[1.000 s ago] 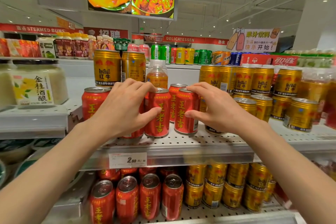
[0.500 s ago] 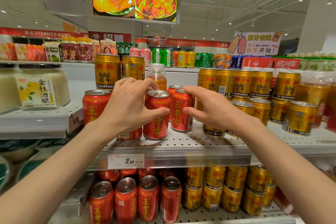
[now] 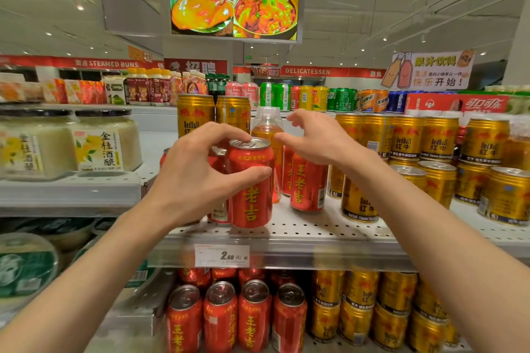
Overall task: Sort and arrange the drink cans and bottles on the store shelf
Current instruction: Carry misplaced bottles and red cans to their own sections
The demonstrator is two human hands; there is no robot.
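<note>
Pretty bright and evenly lit by small recessed white ceiling spotlights. Glare is seen on the shiny gold drink cans. Straight lines are bent at the edges by wide-angle distortion, and the far background signs are rendered slightly soft.

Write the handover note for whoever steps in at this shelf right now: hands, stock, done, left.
Left hand: fingers wrapped round the front red can, which stands upright at the shelf edge.
Right hand: open, empty, reaching toward the orange bottle behind the red cans.
Stock: another red can stands to the right; gold cans are stacked beyond it.
Done: red and gold mostly grouped.
Left: the bottle and two tall gold cans sit behind the red ones and probably need moving; line up the red row.
</note>
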